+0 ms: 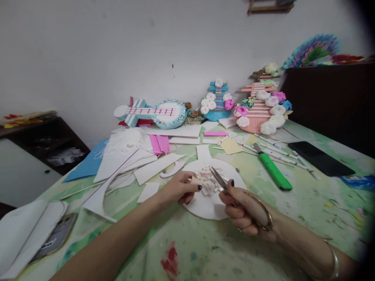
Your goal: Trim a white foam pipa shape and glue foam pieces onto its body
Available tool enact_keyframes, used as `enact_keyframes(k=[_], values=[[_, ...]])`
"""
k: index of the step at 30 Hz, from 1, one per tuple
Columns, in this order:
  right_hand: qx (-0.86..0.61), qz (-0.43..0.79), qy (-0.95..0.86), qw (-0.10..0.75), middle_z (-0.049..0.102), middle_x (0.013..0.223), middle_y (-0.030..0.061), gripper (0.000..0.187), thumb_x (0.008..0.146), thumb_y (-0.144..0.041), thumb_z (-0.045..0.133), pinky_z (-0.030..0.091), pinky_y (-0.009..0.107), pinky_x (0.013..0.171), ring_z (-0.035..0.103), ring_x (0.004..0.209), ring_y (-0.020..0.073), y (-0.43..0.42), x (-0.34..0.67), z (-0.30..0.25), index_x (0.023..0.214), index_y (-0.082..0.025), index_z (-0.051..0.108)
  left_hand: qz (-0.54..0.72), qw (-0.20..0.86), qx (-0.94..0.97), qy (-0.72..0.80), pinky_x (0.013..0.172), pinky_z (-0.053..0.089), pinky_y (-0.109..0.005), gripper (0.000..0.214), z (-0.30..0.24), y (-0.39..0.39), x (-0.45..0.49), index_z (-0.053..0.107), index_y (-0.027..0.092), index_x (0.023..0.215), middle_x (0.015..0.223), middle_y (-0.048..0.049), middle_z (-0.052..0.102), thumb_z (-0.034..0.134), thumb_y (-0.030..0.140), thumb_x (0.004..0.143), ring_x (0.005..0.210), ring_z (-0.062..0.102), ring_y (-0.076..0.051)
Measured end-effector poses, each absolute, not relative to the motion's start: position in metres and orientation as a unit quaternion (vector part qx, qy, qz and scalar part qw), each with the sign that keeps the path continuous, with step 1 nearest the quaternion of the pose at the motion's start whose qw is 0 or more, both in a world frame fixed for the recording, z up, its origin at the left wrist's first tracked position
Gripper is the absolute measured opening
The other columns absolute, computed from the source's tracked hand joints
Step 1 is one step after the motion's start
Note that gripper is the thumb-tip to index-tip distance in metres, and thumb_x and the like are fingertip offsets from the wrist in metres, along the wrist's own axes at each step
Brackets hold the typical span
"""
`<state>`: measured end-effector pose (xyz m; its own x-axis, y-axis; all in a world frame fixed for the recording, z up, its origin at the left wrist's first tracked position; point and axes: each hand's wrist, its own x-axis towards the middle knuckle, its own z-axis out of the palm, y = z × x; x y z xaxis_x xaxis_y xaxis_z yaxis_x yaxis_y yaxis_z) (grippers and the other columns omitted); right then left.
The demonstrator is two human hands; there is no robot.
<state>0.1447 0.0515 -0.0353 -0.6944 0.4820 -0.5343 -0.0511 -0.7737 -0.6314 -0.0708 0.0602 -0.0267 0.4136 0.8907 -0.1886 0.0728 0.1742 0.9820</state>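
Observation:
My right hand [244, 210] grips a pair of scissors [219, 178], its blades pointing up and left over a round white board [205, 212]. A small pile of cut white and pinkish pieces [209, 183] lies on this board, from which a short white neck [203, 152] extends at the back. At the pile's left side, my left hand [184, 188] pinches a small pale strip [195, 180] between thumb and fingers. The two hands are apart, with the blades between them.
A green utility knife [274, 169], several markers [281, 152] and a black phone [321, 158] lie on the right. White board offcuts [158, 168] cover the left. Behind stand a blue paper banjo [170, 113] and two flower-covered models, one blue [217, 111], one pink [258, 111].

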Motion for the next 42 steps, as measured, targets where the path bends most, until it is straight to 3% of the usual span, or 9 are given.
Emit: enact_keyframes(k=[6, 13, 19, 25, 27, 33, 38, 42], values=[[-0.335, 0.853, -0.383, 0.117, 0.02, 0.05, -0.0095, 0.045, 0.084, -0.063, 0.034, 0.01, 0.013, 0.032, 0.007, 0.039, 0.0049, 0.055, 0.143, -0.037, 0.067, -0.022, 0.028, 0.355, 0.632, 0.536, 0.433, 0.034, 0.021, -0.014, 0.031, -0.025, 0.062, -0.072, 0.054, 0.011, 0.076, 0.047, 0.0043, 0.05, 0.065, 0.04, 0.073, 0.033, 0.036, -0.002], [-0.382, 0.614, -0.675, 0.142, 0.038, 0.06, -0.0061, 0.039, 0.083, -0.059, 0.044, 0.029, 0.018, 0.038, 0.032, 0.043, 0.0061, 0.043, 0.146, -0.032, 0.079, -0.02, 0.043, 0.336, 0.716, 0.496, 0.359, 0.035, 0.02, -0.016, 0.029, -0.024, 0.054, -0.066, 0.057, 0.01, 0.083, 0.052, 0.0038, 0.049, 0.063, 0.038, 0.077, 0.036, 0.04, -0.003], [-0.337, 0.45, -0.804, 0.192, 0.051, 0.072, 0.0, 0.034, 0.086, -0.05, 0.047, 0.036, 0.021, 0.059, 0.044, 0.065, 0.0115, 0.043, 0.145, -0.017, 0.084, -0.017, 0.055, 0.341, 0.692, 0.51, 0.381, 0.035, 0.02, -0.016, 0.029, -0.022, 0.052, -0.065, 0.057, 0.011, 0.079, 0.046, 0.0059, 0.044, 0.058, 0.04, 0.081, 0.033, 0.035, -0.002], [-0.323, 0.45, -0.807, 0.203, 0.06, 0.088, 0.0033, 0.031, 0.089, -0.045, 0.044, 0.039, 0.024, 0.071, 0.051, 0.079, 0.0164, 0.038, 0.142, -0.012, 0.096, -0.018, 0.059, 0.307, 0.667, 0.562, 0.382, 0.036, 0.024, -0.015, 0.029, -0.022, 0.051, -0.06, 0.055, 0.013, 0.078, 0.044, 0.0063, 0.044, 0.052, 0.04, 0.084, 0.033, 0.036, -0.003], [-0.327, 0.452, -0.805, 0.203, 0.061, 0.091, 0.0045, 0.032, 0.089, -0.045, 0.043, 0.039, 0.025, 0.073, 0.052, 0.081, 0.0176, 0.038, 0.142, -0.014, 0.094, -0.018, 0.059, 0.302, 0.67, 0.564, 0.376, 0.036, 0.024, -0.015, 0.027, -0.022, 0.051, -0.059, 0.054, 0.013, 0.078, 0.044, 0.0066, 0.044, 0.052, 0.039, 0.084, 0.033, 0.035, -0.003], [-0.394, 0.43, -0.794, 0.172, 0.051, 0.064, 0.0018, 0.038, 0.085, -0.049, 0.048, 0.033, 0.024, 0.054, 0.041, 0.059, 0.0141, 0.042, 0.142, -0.031, 0.066, -0.017, 0.053, 0.303, 0.668, 0.567, 0.374, 0.037, 0.023, -0.015, 0.025, -0.024, 0.052, -0.058, 0.053, 0.013, 0.076, 0.043, 0.0071, 0.042, 0.05, 0.036, 0.085, 0.033, 0.033, -0.002], [-0.434, 0.414, -0.788, 0.139, 0.042, 0.061, -0.0005, 0.039, 0.085, -0.049, 0.047, 0.024, 0.022, 0.048, 0.031, 0.056, 0.0112, 0.045, 0.139, -0.041, 0.062, -0.018, 0.042, 0.302, 0.672, 0.55, 0.392, 0.035, 0.021, -0.016, 0.024, -0.028, 0.054, -0.058, 0.054, 0.012, 0.073, 0.043, 0.007, 0.042, 0.053, 0.035, 0.083, 0.032, 0.032, -0.002], [-0.404, 0.438, -0.787, 0.16, 0.042, 0.064, 0.0001, 0.041, 0.085, -0.052, 0.044, 0.028, 0.022, 0.051, 0.033, 0.06, 0.0118, 0.047, 0.136, -0.042, 0.064, -0.017, 0.042, 0.31, 0.683, 0.526, 0.4, 0.034, 0.02, -0.015, 0.028, -0.031, 0.055, -0.058, 0.054, 0.011, 0.072, 0.043, 0.007, 0.042, 0.056, 0.038, 0.08, 0.031, 0.032, -0.002]])
